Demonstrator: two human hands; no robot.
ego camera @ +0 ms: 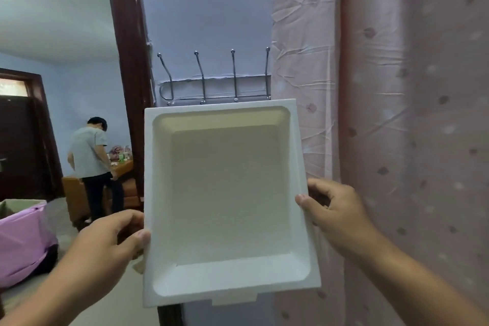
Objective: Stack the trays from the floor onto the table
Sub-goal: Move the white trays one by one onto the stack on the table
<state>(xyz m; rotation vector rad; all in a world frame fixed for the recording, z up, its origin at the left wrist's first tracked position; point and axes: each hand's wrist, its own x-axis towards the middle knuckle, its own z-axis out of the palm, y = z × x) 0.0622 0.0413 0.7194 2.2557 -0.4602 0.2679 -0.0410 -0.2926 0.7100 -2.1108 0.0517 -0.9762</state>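
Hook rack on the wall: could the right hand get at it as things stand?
Probably not right now. The right hand is gripping the white tray, as is the left hand, and the tray is held up in front of the hook rack.

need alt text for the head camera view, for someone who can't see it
Two bare hands hold an empty white tray up in front of the camera, the left hand gripping its left edge and the right hand its right edge. Behind it are a metal hook rack on a pale wall and a pink curtain; through a doorway at left, another person stands facing away.
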